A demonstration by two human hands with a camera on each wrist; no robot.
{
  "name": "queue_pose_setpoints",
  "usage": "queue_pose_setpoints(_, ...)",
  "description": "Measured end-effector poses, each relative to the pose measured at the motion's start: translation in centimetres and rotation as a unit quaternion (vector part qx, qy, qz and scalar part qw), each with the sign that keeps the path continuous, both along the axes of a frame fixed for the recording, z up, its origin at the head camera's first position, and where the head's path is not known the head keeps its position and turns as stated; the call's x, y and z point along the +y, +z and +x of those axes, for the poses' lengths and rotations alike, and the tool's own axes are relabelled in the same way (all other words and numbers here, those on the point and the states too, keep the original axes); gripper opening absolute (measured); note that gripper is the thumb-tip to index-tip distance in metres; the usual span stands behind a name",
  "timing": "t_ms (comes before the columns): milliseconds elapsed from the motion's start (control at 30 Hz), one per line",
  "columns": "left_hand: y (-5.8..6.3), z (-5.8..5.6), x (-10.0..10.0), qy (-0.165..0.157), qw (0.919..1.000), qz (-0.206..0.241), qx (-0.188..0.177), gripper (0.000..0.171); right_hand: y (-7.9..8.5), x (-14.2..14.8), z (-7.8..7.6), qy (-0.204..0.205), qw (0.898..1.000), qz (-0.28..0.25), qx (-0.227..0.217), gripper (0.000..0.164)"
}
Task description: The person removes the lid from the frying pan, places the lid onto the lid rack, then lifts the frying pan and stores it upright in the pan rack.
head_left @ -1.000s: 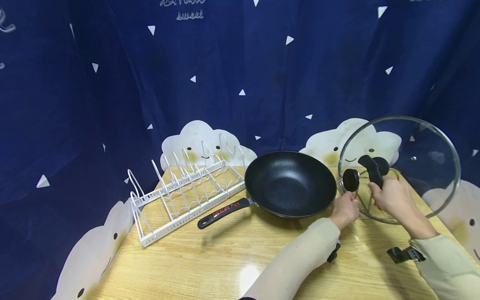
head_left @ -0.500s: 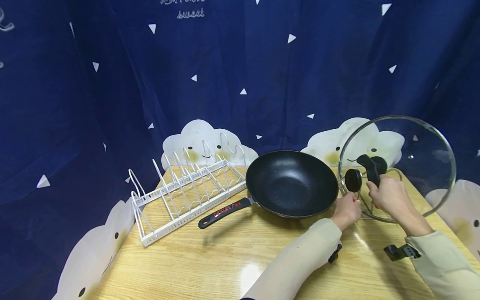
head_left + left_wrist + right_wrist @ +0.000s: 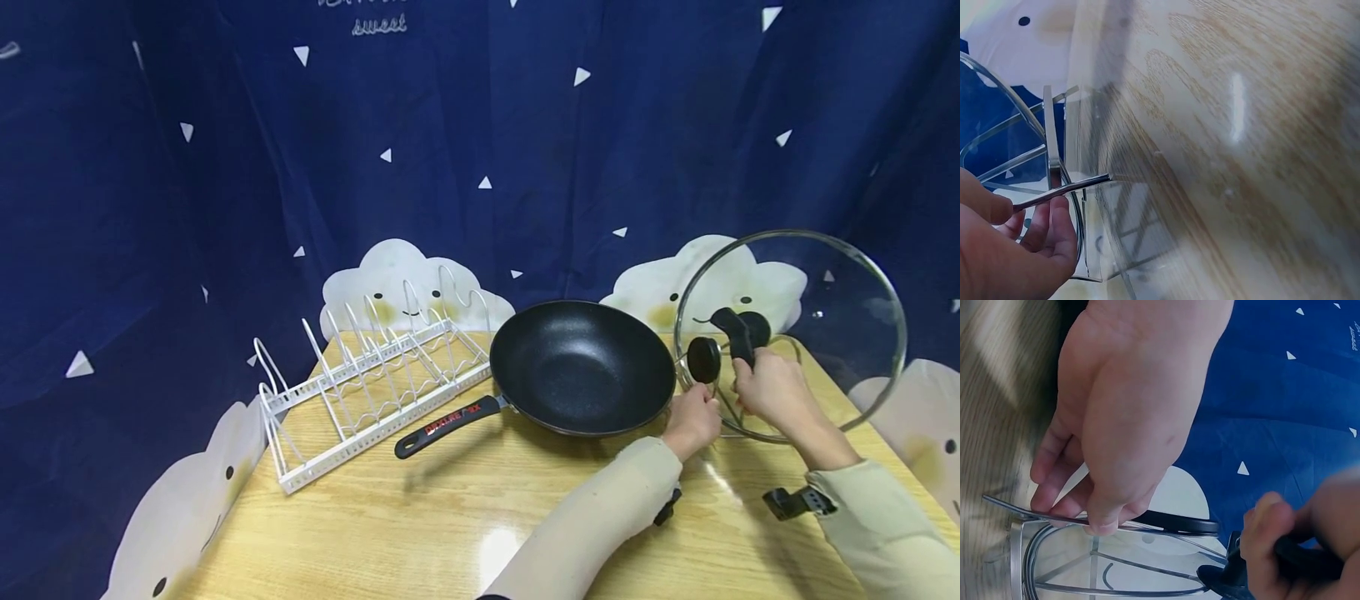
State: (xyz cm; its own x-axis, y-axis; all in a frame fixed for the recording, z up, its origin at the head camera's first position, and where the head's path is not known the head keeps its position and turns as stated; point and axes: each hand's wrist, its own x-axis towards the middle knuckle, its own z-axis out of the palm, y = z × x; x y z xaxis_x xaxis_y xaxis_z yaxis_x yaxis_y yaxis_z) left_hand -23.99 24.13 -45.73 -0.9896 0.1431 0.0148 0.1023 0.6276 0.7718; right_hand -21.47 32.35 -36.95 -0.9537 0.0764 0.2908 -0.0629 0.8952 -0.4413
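A large clear glass lid [image 3: 847, 325] with a metal rim stands on edge at the table's right side in the head view. My right hand [image 3: 776, 396] grips its black handle [image 3: 738, 337], also seen in the right wrist view. To its left, my left hand [image 3: 692, 421] pinches a thin metal rod [image 3: 1082, 185] of a wire stand [image 3: 1116, 589] between thumb and fingers. Just above that hand is a black round disc [image 3: 703, 360]. The wire stand shows partly through the glass, so its exact contact with the lid is hard to tell.
A black wok [image 3: 581, 367] sits mid-table, its handle [image 3: 447, 427] pointing left. Beyond it stands a white wire rack [image 3: 375, 417] with upright loops. Behind the wooden table [image 3: 390, 533] hangs a dark blue curtain [image 3: 450, 125] with clouds and triangles.
The lid and my right hand have shifted slightly left, towards the left hand. My left hand keeps its hold on the rod almost in place. The wok and rack stay put.
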Motion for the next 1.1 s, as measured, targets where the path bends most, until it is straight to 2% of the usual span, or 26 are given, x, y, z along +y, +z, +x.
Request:
queue_pose_setpoints(167, -0.2, -0.2, 0.1, -0.003, 0.9997, -0.013, 0.021, 0.024, 0.2, -0.3, -0.3, -0.008, 1.0, -0.018, -0.02, 0.033)
queue_pose_setpoints(433, -0.2, -0.4, 0.1, -0.015, 0.9998, -0.016, 0.004, 0.024, 0.5, -0.7, -0.3, -0.009, 0.998, -0.048, -0.04, 0.031)
queue_pose_setpoints(700, -0.4, -0.3, 0.1, -0.007, 0.9999, 0.011, 0.002, 0.026, 0.5, -1.0, -0.6, -0.013, 0.996, -0.058, -0.063, 0.039)
queue_pose_setpoints(967, -0.5, -0.3, -0.1, -0.011, 0.9985, -0.023, 0.048, 0.024, 0.7, -1.2, -0.6, -0.006, 0.994, -0.075, -0.079, 0.043)
queue_pose_setpoints(1100, -0.5, -0.4, -0.1, -0.01, 0.9984, -0.007, 0.055, 0.022, 0.8, -1.4, -0.7, -0.01, 0.993, -0.085, -0.083, 0.043)
